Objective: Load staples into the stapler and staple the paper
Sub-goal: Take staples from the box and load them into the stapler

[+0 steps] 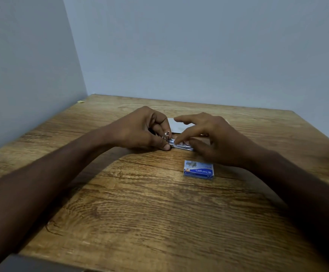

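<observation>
1. Centrally, the stapler (180,144) is lying low on the wooden table (140,203), between the two hands; only a strip of its silvery metal is showing, along with a small metal part sticking up near its left end. Whether any staples are sitting in it cannot be told.
2. Left hand (142,130) is curling closed around the stapler's left end, thumb pressing at the near side, fingers folding over the top.
3. Right hand (208,138) is spreading half open over the stapler's right portion, index finger stretching out toward the far side, other fingertips reaching down to the metal; whether it is actually gripping anything cannot be told.
4. White paper (176,124) is lying flat just behind the stapler, both hands covering most of it.
5. Blue staple box (199,169) is resting on the table just nearer the camera than the stapler, below the right hand, apart from it, printing facing away.
6. Both forearms are crossing the tabletop from the near corners, shading the wood under them.
7. Pale walls (199,46) are closing in at the far and left sides.
</observation>
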